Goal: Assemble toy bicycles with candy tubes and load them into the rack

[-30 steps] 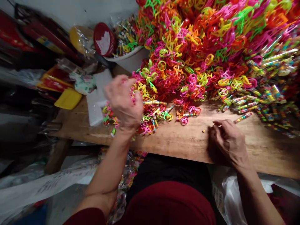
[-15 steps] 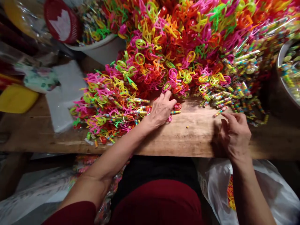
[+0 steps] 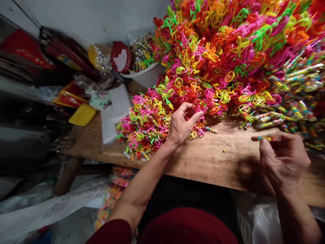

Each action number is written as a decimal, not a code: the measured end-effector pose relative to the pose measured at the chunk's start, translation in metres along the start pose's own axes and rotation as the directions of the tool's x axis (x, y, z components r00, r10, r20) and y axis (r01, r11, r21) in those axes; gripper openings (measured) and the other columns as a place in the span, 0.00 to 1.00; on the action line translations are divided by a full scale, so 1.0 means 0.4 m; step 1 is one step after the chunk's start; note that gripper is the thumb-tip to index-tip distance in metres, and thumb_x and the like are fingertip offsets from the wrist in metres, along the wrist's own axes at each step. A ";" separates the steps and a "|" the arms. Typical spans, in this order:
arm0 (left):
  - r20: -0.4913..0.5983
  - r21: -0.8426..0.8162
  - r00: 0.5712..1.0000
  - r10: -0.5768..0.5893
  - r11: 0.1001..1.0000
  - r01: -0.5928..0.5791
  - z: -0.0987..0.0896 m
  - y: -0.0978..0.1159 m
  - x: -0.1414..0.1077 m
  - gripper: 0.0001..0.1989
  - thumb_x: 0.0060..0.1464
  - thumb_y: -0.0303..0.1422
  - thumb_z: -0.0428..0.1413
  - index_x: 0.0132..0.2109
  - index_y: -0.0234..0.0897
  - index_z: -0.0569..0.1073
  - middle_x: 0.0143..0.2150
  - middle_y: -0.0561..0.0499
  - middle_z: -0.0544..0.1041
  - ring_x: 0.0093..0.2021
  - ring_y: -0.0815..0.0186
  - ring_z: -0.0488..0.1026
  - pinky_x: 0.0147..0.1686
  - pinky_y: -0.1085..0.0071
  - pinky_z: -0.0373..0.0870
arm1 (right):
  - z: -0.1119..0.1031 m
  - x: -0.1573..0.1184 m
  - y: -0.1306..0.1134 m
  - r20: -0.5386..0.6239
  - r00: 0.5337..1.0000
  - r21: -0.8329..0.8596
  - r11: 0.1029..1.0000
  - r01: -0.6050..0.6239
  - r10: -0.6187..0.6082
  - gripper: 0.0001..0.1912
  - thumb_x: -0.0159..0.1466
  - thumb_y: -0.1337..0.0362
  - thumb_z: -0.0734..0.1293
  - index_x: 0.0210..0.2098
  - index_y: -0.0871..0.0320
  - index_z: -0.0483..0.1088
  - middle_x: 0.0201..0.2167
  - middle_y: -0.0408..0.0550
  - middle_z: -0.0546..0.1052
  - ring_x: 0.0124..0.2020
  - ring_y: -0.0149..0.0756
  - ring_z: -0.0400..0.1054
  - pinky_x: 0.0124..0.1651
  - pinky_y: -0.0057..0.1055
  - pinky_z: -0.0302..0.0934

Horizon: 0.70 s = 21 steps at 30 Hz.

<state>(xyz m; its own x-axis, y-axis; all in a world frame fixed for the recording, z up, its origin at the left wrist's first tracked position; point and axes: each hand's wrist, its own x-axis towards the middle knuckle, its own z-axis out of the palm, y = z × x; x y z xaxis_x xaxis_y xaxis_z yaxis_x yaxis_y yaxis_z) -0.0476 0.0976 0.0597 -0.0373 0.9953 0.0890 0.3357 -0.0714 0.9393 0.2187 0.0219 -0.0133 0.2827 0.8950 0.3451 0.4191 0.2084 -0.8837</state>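
Note:
My left hand (image 3: 180, 126) is at the front edge of a big heap of colourful plastic pieces (image 3: 210, 61), its thumb and fingers closed on a pink plastic piece (image 3: 200, 109). To the right, my right hand (image 3: 281, 156) is raised over the wooden table (image 3: 223, 169), pinching a small candy tube (image 3: 265, 138) between thumb and fingers. Similar candy tubes (image 3: 269, 120) lie in a pile at the right. One candy tube (image 3: 211, 130) rests on the wood beside my left hand.
A white tub (image 3: 149, 75) with a red lid (image 3: 122, 57) stands behind the heap at the left. White sheets (image 3: 108, 127) and a yellow object (image 3: 82, 114) lie at the table's left. A tiny yellow bead (image 3: 224, 150) sits on the wood.
The view has swung to the left. My right hand has picked up a candy tube from the pile's edge and lifted it. My left hand has closed on a pink piece.

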 end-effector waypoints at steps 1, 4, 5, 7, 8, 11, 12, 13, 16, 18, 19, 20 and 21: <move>0.062 -0.107 0.993 -0.101 0.988 0.107 0.011 0.009 -0.014 0.18 0.58 0.44 0.64 0.42 0.38 0.68 0.35 0.52 0.80 0.31 0.69 0.79 0.33 0.74 0.74 | 0.020 -0.011 -0.028 -0.047 0.997 0.045 0.997 -0.057 0.059 0.09 0.65 0.61 0.71 0.44 0.50 0.70 0.32 0.45 0.71 0.26 0.37 0.68 0.29 0.37 0.62; 0.349 -0.316 0.889 -0.297 0.855 0.410 0.048 0.018 -0.057 0.28 0.51 0.52 0.67 0.45 0.39 0.64 0.32 0.52 0.80 0.22 0.70 0.75 0.19 0.77 0.63 | 0.072 -0.027 -0.093 -0.009 0.991 0.279 0.952 -0.124 0.132 0.06 0.66 0.60 0.70 0.40 0.52 0.70 0.28 0.40 0.71 0.22 0.32 0.69 0.25 0.32 0.65; 0.427 -0.348 0.843 -0.327 0.801 0.487 0.059 0.016 -0.071 0.30 0.48 0.52 0.69 0.45 0.38 0.64 0.32 0.51 0.80 0.21 0.70 0.74 0.18 0.78 0.61 | 0.082 -0.029 -0.102 0.031 0.993 0.299 0.947 -0.120 0.116 0.05 0.66 0.60 0.69 0.41 0.53 0.72 0.28 0.40 0.72 0.23 0.32 0.70 0.26 0.31 0.66; 0.533 -0.392 0.764 -0.364 0.694 0.604 0.079 0.007 -0.094 0.31 0.44 0.47 0.73 0.44 0.35 0.66 0.33 0.50 0.80 0.23 0.73 0.73 0.20 0.78 0.63 | 0.084 -0.036 -0.104 0.116 0.989 0.292 0.948 -0.126 0.095 0.07 0.68 0.61 0.67 0.44 0.53 0.76 0.30 0.42 0.76 0.26 0.31 0.72 0.28 0.30 0.68; 0.577 -0.395 0.724 -0.378 0.647 0.652 0.088 0.002 -0.103 0.30 0.43 0.45 0.74 0.43 0.34 0.67 0.33 0.49 0.80 0.24 0.74 0.73 0.22 0.78 0.64 | 0.079 -0.042 -0.098 0.156 0.982 0.283 0.948 -0.149 0.107 0.08 0.68 0.61 0.67 0.44 0.54 0.77 0.31 0.43 0.78 0.27 0.31 0.73 0.29 0.29 0.69; 0.693 -0.339 0.605 -0.391 0.564 0.753 0.109 -0.010 -0.120 0.26 0.44 0.40 0.74 0.41 0.29 0.73 0.35 0.46 0.81 0.25 0.75 0.71 0.24 0.77 0.65 | 0.053 -0.063 -0.077 0.192 0.956 0.283 0.921 -0.268 0.220 0.08 0.67 0.60 0.70 0.42 0.54 0.79 0.30 0.44 0.80 0.27 0.31 0.74 0.31 0.29 0.71; 0.721 -0.318 0.575 -0.386 0.553 0.770 0.115 -0.013 -0.123 0.25 0.44 0.40 0.74 0.41 0.28 0.74 0.35 0.45 0.81 0.25 0.75 0.71 0.24 0.77 0.66 | 0.044 -0.069 -0.071 0.188 0.949 0.291 0.908 -0.301 0.255 0.08 0.66 0.60 0.71 0.42 0.54 0.79 0.29 0.43 0.80 0.26 0.31 0.74 0.30 0.29 0.71; 0.744 -0.302 0.551 -0.378 0.545 0.782 0.120 -0.014 -0.124 0.24 0.44 0.40 0.73 0.40 0.27 0.75 0.36 0.44 0.81 0.26 0.75 0.71 0.24 0.78 0.66 | 0.036 -0.074 -0.065 0.191 0.941 0.300 0.897 -0.326 0.278 0.09 0.65 0.59 0.72 0.42 0.54 0.79 0.28 0.43 0.79 0.25 0.30 0.73 0.29 0.28 0.71; 0.792 -0.266 0.501 -0.349 0.542 0.797 0.132 -0.015 -0.127 0.23 0.45 0.41 0.73 0.39 0.27 0.76 0.36 0.43 0.81 0.27 0.74 0.73 0.26 0.78 0.68 | 0.021 -0.082 -0.050 0.246 0.920 0.318 0.872 -0.373 0.304 0.11 0.64 0.57 0.73 0.42 0.55 0.79 0.24 0.40 0.77 0.22 0.29 0.72 0.26 0.27 0.69; 0.795 -0.233 0.494 -0.353 0.575 0.785 0.138 -0.017 -0.132 0.21 0.46 0.41 0.71 0.39 0.28 0.76 0.36 0.43 0.81 0.26 0.74 0.73 0.25 0.78 0.68 | 0.013 -0.085 -0.043 0.278 0.906 0.311 0.862 -0.401 0.321 0.11 0.64 0.56 0.73 0.42 0.55 0.79 0.23 0.40 0.77 0.22 0.30 0.72 0.26 0.26 0.69; 0.781 -0.205 0.503 -0.370 0.609 0.766 0.141 -0.018 -0.136 0.20 0.48 0.42 0.69 0.39 0.28 0.76 0.36 0.43 0.81 0.26 0.73 0.73 0.23 0.77 0.66 | 0.010 -0.087 -0.041 0.278 0.901 0.304 0.859 -0.412 0.334 0.11 0.64 0.56 0.73 0.42 0.55 0.79 0.24 0.41 0.78 0.22 0.30 0.73 0.26 0.26 0.69; 0.761 -0.161 0.513 -0.396 0.651 0.742 0.144 -0.019 -0.141 0.19 0.51 0.42 0.67 0.40 0.29 0.76 0.37 0.43 0.81 0.25 0.73 0.73 0.22 0.77 0.64 | 0.007 -0.087 -0.041 0.261 0.902 0.302 0.858 -0.415 0.344 0.11 0.64 0.56 0.73 0.43 0.55 0.79 0.26 0.41 0.79 0.23 0.30 0.73 0.27 0.27 0.70; 0.734 -0.104 0.526 -0.429 0.695 0.712 0.148 -0.020 -0.147 0.17 0.53 0.41 0.65 0.40 0.30 0.76 0.37 0.43 0.81 0.23 0.73 0.72 0.21 0.77 0.62 | 0.004 -0.087 -0.043 0.231 0.911 0.302 0.864 -0.402 0.343 0.11 0.64 0.56 0.73 0.43 0.54 0.79 0.28 0.42 0.80 0.25 0.31 0.74 0.28 0.28 0.71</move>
<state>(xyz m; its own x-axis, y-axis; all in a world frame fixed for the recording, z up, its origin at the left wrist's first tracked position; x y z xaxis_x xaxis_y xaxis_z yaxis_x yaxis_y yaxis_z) 0.0075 0.0435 0.0274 0.5278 0.6018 -0.5994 0.1089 0.6519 0.7504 0.2002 -0.0122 -0.0106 0.2021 0.9774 -0.0619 -0.0123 -0.0607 -0.9981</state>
